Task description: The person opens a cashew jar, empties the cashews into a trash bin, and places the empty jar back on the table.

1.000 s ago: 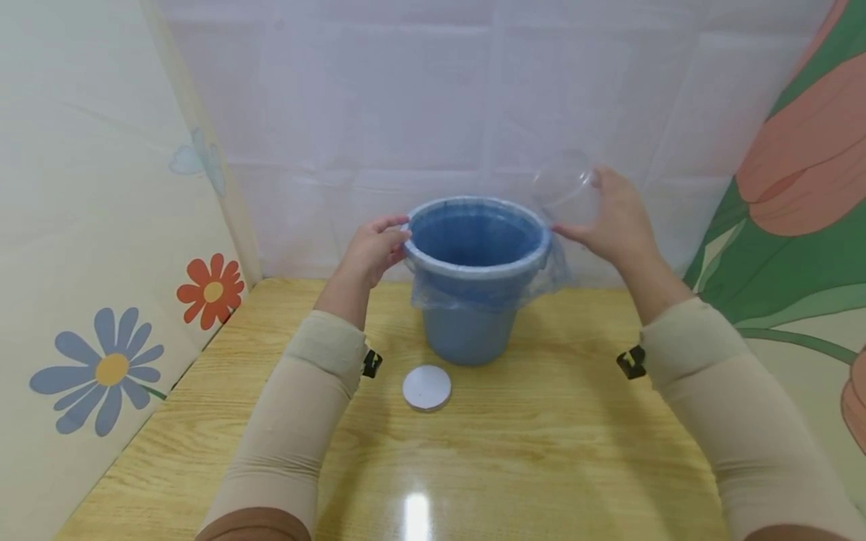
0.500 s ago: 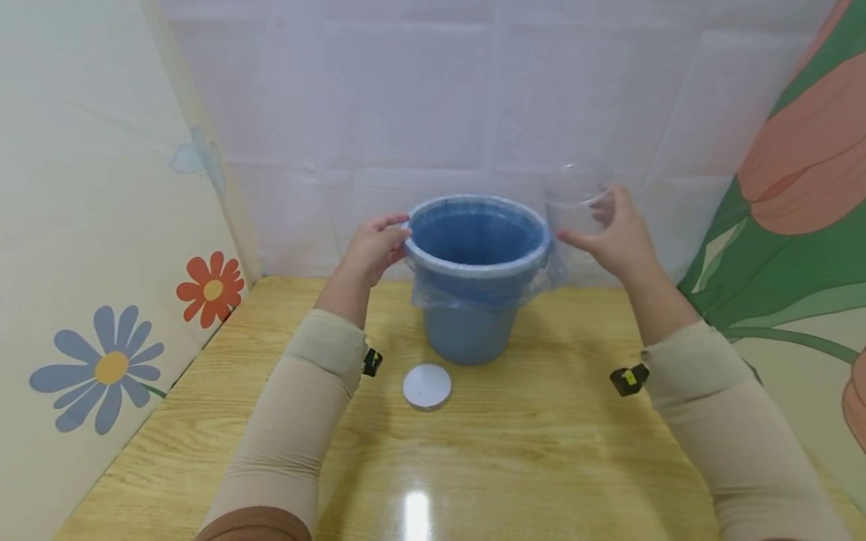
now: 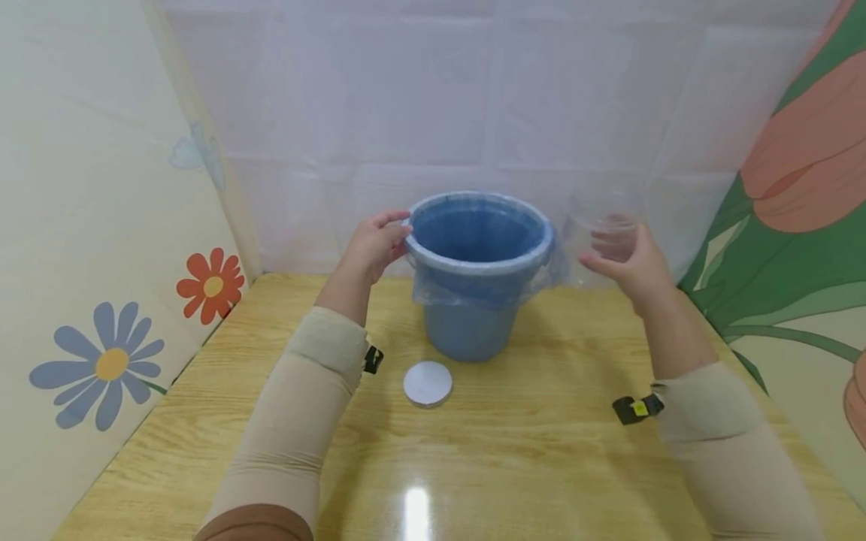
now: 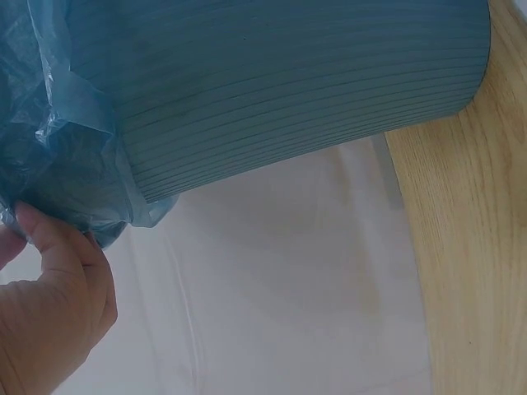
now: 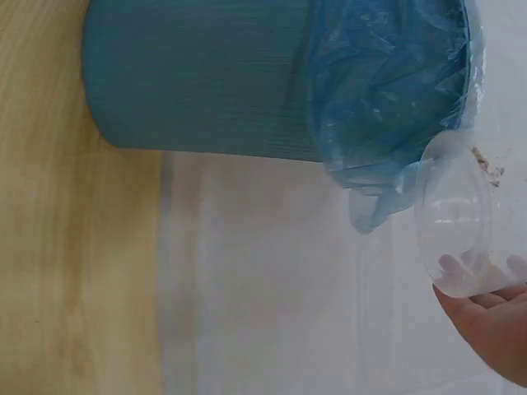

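Note:
On the table a blue trash bin (image 3: 467,334) stands upright, lined with a thin blue plastic bag (image 3: 467,291) folded over its rim. My left hand (image 3: 375,246) pinches the left side of the rim; the left wrist view shows that thumb and fingers (image 4: 62,255) on the bag's edge. To the right of the bin, above the table, my right hand (image 3: 636,263) grips a clear plastic jar (image 3: 587,229) that looks upright. A few brown specks cling to the jar (image 5: 453,214) in the right wrist view. A round white lid (image 3: 428,383) lies on the table before the bin.
The wood-grain table (image 3: 528,466) reaches back to a white cloth backdrop (image 3: 406,90). A flower-printed panel (image 3: 101,225) rises at the left, another printed panel (image 3: 805,173) at the right.
My right hand has moved down and to the right with the jar, away from the bin's rim. The left hand, bin and lid have stayed put.

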Demonstrator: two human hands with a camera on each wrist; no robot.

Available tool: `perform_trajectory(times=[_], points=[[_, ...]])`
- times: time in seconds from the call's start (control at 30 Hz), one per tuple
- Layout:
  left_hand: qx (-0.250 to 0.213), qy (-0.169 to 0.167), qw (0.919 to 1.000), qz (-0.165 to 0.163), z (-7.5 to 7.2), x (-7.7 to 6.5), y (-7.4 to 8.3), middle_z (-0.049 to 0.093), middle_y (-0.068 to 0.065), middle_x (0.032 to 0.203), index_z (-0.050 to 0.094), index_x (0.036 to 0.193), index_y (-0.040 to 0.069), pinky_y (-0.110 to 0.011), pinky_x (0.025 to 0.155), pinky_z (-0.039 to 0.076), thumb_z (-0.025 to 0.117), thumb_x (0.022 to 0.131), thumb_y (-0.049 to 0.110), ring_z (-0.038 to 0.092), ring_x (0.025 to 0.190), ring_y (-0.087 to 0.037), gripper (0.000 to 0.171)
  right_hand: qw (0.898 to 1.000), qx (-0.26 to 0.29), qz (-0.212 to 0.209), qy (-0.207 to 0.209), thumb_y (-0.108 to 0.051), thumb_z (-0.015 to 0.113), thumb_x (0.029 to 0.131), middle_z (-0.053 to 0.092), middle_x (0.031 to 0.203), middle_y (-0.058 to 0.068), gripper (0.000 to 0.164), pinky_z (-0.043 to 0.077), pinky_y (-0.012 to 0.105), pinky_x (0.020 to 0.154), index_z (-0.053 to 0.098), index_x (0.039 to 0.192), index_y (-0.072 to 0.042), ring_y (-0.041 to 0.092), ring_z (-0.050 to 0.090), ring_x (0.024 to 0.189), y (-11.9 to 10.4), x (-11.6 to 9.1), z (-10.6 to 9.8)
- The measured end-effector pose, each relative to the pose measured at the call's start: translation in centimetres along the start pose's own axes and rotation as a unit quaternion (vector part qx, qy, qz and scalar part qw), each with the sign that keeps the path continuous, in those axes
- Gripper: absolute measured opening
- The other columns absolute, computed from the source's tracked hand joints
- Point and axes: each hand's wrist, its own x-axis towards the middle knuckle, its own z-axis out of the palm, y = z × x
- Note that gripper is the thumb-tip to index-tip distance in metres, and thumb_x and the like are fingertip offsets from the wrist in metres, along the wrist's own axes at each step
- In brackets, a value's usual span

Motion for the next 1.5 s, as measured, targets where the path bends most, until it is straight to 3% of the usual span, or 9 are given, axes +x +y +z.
perform_trajectory(times=[0.17,0.3,0.47,0.63,0.8,1.0,1.17,1.33,1.5], points=[[0.002,0.000,1.0000,-0.001,-0.1,0.1,-0.1,0.053,-0.008,0.120,0.054,0.126,0.014,-0.027,0.086,0.048,0.056,0.090,0.007,0.056,0.101,-0.019,0.037,0.992,0.116,-0.023,-0.036,0.006,0.068,0.077,0.057,0.112,0.002,0.072,0.046,0.014,0.082,0.026,0.135,-0.004,0.016,0.054,0.104,2.6,-1.6,0.3],[0.001,0.001,1.0000,-0.001,0.1,0.0,0.0,0.054,-0.010,0.115,0.055,0.126,0.014,-0.026,0.085,0.049,0.057,0.089,0.007,0.056,0.096,-0.018,0.037,0.987,0.135,-0.041,-0.075,0.011,0.063,0.076,0.062,0.101,-0.009,0.068,0.047,0.015,0.081,0.026,0.132,0.002,0.006,0.058,0.095,4.6,-2.9,0.7],[0.005,0.000,1.0000,-0.002,0.2,-0.2,0.1,0.054,-0.013,0.116,0.054,0.127,0.014,-0.026,0.085,0.049,0.056,0.090,0.007,0.055,0.092,-0.017,0.038,0.987,0.102,-0.040,-0.121,0.010,0.062,0.077,0.058,0.104,-0.006,0.063,0.049,0.019,0.077,0.030,0.129,-0.005,0.009,0.057,0.092,6.7,-4.2,1.1],[0.006,0.000,1.0000,-0.003,0.2,-0.3,0.3,0.053,-0.014,0.121,0.053,0.127,0.014,-0.027,0.085,0.049,0.056,0.090,0.008,0.056,0.095,-0.017,0.038,0.982,0.058,-0.029,-0.177,0.007,0.064,0.076,0.048,0.110,0.014,0.070,0.051,0.027,0.071,0.024,0.133,-0.001,0.019,0.054,0.088,8.5,-4.7,1.9],[0.010,0.001,0.9999,-0.003,0.2,-0.2,0.2,0.054,-0.012,0.121,0.054,0.127,0.015,-0.027,0.085,0.049,0.057,0.090,0.008,0.056,0.101,-0.020,0.037,0.975,0.028,-0.010,-0.220,0.001,0.068,0.077,0.041,0.124,0.030,0.074,0.050,0.031,0.077,0.022,0.134,-0.002,0.034,0.049,0.103,10.2,-4.9,2.7],[0.012,0.000,0.9999,-0.002,0.3,-0.1,0.1,0.054,-0.011,0.119,0.054,0.126,0.014,-0.026,0.085,0.049,0.057,0.090,0.008,0.056,0.099,-0.019,0.037,0.970,0.029,-0.030,-0.239,0.001,0.072,0.073,0.040,0.130,0.028,0.077,0.050,0.040,0.083,0.025,0.133,0.000,0.043,0.047,0.110,11.8,-5.2,3.7],[0.015,0.000,0.9999,-0.001,0.5,-0.1,0.1,0.055,-0.011,0.117,0.054,0.127,0.014,-0.026,0.084,0.049,0.057,0.089,0.008,0.056,0.098,-0.019,0.038,0.971,-0.020,-0.019,-0.236,-0.004,0.077,0.070,0.044,0.129,0.025,0.082,0.041,0.053,0.091,0.028,0.135,-0.004,0.040,0.047,0.112,12.4,-5.3,4.2],[0.019,-0.001,0.9998,0.002,0.6,-0.3,0.2,0.054,-0.010,0.117,0.053,0.127,0.014,-0.025,0.084,0.049,0.057,0.090,0.007,0.055,0.099,-0.019,0.038,0.967,-0.043,-0.008,-0.253,-0.008,0.078,0.069,0.044,0.129,0.022,0.085,0.038,0.056,0.093,0.028,0.137,-0.008,0.040,0.047,0.112,12.7,-5.3,4.5],[0.019,-0.005,0.9998,0.001,0.7,-0.3,0.2,0.054,-0.011,0.117,0.053,0.128,0.014,-0.026,0.084,0.049,0.056,0.090,0.007,0.055,0.098,-0.019,0.039,0.956,-0.019,-0.013,-0.292,-0.010,0.080,0.066,0.041,0.133,0.024,0.091,0.032,0.057,0.098,0.027,0.139,-0.009,0.041,0.039,0.120,13.2,-5.4,4.9]])
